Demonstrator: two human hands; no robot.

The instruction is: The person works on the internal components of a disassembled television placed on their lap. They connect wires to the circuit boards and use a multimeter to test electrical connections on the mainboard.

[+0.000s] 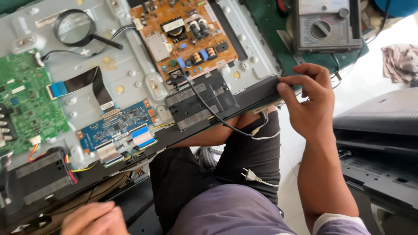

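The right hand (pixel 307 102) gripped the opened television panel (pixel 130 78) at its lower right corner edge; the panel's long axis ran left-right, tilted. Left hand (pixel 93 219) fingers curled, grip unclear.

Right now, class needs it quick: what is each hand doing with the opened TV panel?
Left hand: at the panel's lower left edge, mostly cut off; its grip cannot be told.
Right hand: closed on the TV panel's right corner edge, fingers over the top.

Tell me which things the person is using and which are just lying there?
In use: right hand and left hand, both gripping the opened TV panel by its dark edge.

Lying about: magnifying glass, grey meter, white plug, crumpled cloth.
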